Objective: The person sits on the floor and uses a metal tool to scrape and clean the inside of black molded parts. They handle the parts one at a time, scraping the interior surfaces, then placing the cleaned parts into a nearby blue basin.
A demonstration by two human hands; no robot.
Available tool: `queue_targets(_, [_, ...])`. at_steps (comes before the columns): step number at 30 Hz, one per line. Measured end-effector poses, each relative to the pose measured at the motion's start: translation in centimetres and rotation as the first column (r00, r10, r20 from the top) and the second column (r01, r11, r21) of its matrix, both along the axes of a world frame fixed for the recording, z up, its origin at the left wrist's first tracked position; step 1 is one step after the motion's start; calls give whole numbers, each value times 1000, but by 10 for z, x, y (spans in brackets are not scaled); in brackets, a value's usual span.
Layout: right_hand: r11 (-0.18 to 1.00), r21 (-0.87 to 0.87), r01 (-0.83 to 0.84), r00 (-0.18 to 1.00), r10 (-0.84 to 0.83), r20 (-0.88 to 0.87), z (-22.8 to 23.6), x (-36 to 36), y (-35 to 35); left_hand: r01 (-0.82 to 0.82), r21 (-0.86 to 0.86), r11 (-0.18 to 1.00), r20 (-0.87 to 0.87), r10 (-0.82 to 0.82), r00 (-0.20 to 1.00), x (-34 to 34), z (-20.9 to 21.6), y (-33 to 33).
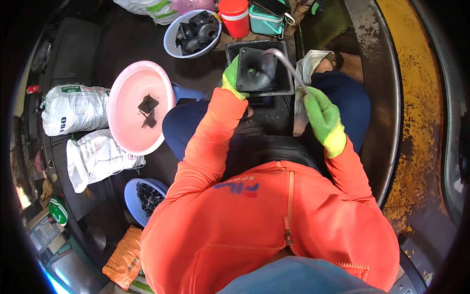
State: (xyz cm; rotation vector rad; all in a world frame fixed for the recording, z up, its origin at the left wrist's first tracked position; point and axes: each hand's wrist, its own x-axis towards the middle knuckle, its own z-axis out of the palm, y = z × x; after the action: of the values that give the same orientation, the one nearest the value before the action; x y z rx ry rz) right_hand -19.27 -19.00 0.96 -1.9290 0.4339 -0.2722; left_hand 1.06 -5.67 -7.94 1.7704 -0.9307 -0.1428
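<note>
My left hand [233, 80], in a green and yellow glove, grips the left side of a black funnel-shaped part with a square flange [257, 81]. Its wide mouth faces up, above a square black tray [274, 92] between my knees. In my gloved right hand [323, 120] is the lower end of a curved metal rod tool [293, 72]. The tool's bent far end reaches the upper right of the part's flange; its tip is hard to make out. Left of my knee, a pink basin [121, 105] holds a few small black pieces [148, 104].
A pale blue basin [169, 43] of black funnel parts stands at the back, beside a red bucket [234, 20] and a teal basket [264, 24]. White sacks [76, 110], another blue basin [130, 202] and an orange sack [124, 257] lie left. A rusty yellow metal surface [416, 137] borders the right.
</note>
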Motion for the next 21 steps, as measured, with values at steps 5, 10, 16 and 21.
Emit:
queue_targets(5, [850, 512, 127, 982, -180, 54, -9, 8, -18, -171, -117, 978, -390, 113, 914, 18, -26, 16])
queue_targets(10, [597, 766, 237, 960, -265, -90, -15, 20, -32, -518, 219, 827, 102, 509, 855, 71, -43, 43])
queue_targets(16, [586, 783, 210, 971, -216, -99, -11, 18, -38, -793, -80, 604, -881, 330, 340, 230, -83, 49])
queue_targets(21, [564, 796, 219, 973, -191, -133, -4, 21, -39, -598, 341, 725, -407, 687, 602, 290, -158, 79])
